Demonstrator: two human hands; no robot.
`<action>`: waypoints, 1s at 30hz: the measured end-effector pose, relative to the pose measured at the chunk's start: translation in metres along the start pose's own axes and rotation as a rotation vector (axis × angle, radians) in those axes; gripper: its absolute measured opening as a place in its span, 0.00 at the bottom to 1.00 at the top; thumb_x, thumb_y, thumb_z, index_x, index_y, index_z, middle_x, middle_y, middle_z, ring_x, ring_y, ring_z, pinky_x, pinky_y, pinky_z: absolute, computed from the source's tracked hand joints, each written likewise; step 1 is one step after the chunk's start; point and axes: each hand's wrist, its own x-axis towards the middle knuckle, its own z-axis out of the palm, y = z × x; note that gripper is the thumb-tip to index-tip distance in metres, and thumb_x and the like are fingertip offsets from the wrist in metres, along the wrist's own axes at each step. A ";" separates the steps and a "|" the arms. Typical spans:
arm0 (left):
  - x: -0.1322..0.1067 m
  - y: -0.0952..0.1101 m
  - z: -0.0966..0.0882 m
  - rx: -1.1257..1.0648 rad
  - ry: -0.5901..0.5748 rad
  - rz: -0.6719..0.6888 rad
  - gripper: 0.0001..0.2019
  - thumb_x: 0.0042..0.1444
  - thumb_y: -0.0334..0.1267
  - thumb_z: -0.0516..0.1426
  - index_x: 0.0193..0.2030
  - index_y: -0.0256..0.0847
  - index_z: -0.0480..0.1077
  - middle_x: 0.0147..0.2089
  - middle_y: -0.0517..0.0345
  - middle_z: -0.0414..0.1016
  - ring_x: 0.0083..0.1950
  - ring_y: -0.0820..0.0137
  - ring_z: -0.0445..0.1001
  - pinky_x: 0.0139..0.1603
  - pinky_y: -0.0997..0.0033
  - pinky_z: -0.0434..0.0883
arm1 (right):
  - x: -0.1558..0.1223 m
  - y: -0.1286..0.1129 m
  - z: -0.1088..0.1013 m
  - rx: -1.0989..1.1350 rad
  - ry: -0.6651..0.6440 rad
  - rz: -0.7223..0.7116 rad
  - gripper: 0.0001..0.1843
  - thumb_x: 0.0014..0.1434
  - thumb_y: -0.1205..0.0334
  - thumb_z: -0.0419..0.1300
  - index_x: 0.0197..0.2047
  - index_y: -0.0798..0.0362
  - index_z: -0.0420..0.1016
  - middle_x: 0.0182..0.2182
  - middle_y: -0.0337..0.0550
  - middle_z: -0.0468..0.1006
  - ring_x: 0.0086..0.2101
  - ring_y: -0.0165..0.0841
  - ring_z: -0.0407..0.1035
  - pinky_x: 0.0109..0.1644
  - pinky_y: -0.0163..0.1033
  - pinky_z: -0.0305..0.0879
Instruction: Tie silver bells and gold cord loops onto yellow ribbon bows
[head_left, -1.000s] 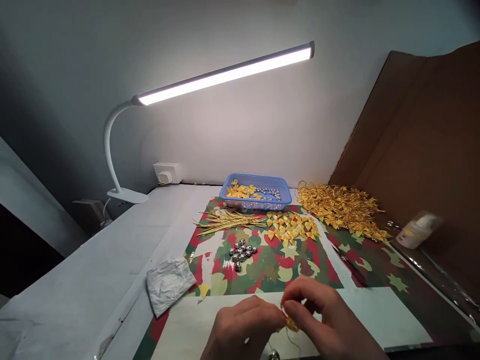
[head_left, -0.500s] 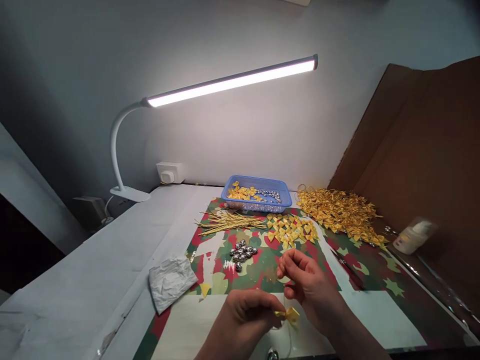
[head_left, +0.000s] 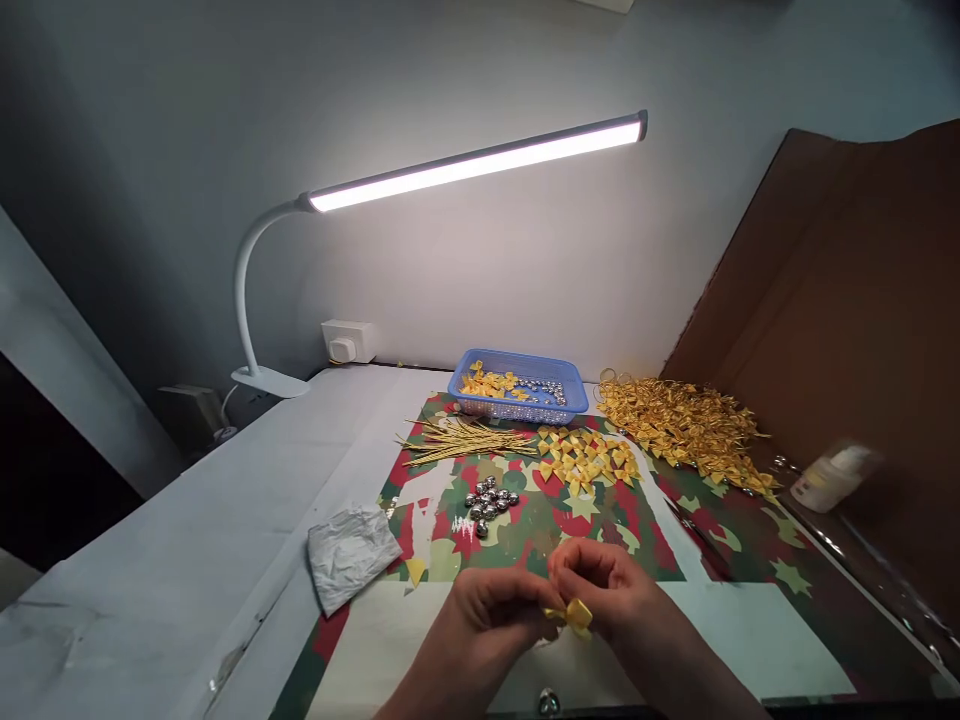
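Low in the middle of the view, my left hand (head_left: 491, 625) pinches a small yellow ribbon bow (head_left: 576, 615) between thumb and fingers. My right hand (head_left: 611, 590) is closed beside it, its fingertips pressed together at the bow's upper edge, near my left fingertips. Whatever those right fingers grip is too small or hidden to make out. Below both hands, a silver bell (head_left: 549, 702) lies at the bottom edge. A cluster of silver bells (head_left: 489, 505) rests on the camouflage-patterned sheet (head_left: 525, 550) beyond my hands, with loose yellow bows (head_left: 589, 460) behind on the right.
Gold cords (head_left: 465, 441) lie before a blue basket (head_left: 525, 410) holding bows and bells. A large bow pile (head_left: 686, 425) sits by the cardboard (head_left: 847, 290). Dark scissors (head_left: 697, 535), a white bottle (head_left: 829, 478), a crumpled white packet (head_left: 351, 555) and a lamp (head_left: 480, 167) surround the work area.
My right hand has moved down and left, from above the bow to right against it and my left fingers. The left hand still pinches the bow. The view has shifted slightly.
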 end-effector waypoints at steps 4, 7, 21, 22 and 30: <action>0.003 0.001 -0.001 -0.029 -0.014 -0.043 0.03 0.44 0.33 0.71 0.27 0.39 0.83 0.27 0.56 0.83 0.30 0.72 0.75 0.35 0.77 0.70 | 0.017 0.000 -0.004 0.174 0.190 -0.037 0.25 0.41 0.50 0.77 0.27 0.55 0.68 0.23 0.31 0.67 0.22 0.19 0.58 0.21 0.23 0.54; 0.006 0.004 -0.004 -0.063 0.012 -0.038 0.05 0.45 0.36 0.71 0.28 0.38 0.83 0.28 0.56 0.83 0.32 0.73 0.75 0.37 0.78 0.69 | 0.021 -0.014 -0.015 0.271 0.304 -0.066 0.32 0.31 0.50 0.80 0.32 0.52 0.68 0.29 0.33 0.72 0.26 0.21 0.66 0.24 0.23 0.63; -0.010 0.007 -0.014 -0.196 0.003 -0.159 0.10 0.47 0.39 0.71 0.30 0.35 0.78 0.31 0.51 0.84 0.32 0.70 0.79 0.38 0.71 0.73 | -0.012 -0.072 -0.138 -0.095 0.939 -0.545 0.21 0.41 0.53 0.73 0.27 0.51 0.64 0.21 0.27 0.65 0.20 0.22 0.58 0.32 0.36 0.73; -0.012 0.010 -0.014 -0.198 -0.004 -0.164 0.09 0.48 0.38 0.71 0.29 0.35 0.79 0.31 0.51 0.84 0.32 0.70 0.79 0.38 0.72 0.73 | -0.015 -0.074 -0.147 -0.142 1.016 -0.562 0.19 0.43 0.55 0.71 0.27 0.51 0.65 0.21 0.28 0.65 0.21 0.23 0.60 0.29 0.34 0.70; -0.022 0.029 -0.004 -0.128 0.002 -0.164 0.08 0.48 0.37 0.70 0.32 0.37 0.79 0.32 0.54 0.83 0.35 0.69 0.79 0.41 0.71 0.74 | -0.028 -0.058 -0.129 -0.298 1.071 -0.542 0.26 0.39 0.50 0.69 0.39 0.48 0.64 0.24 0.33 0.70 0.23 0.30 0.68 0.26 0.34 0.65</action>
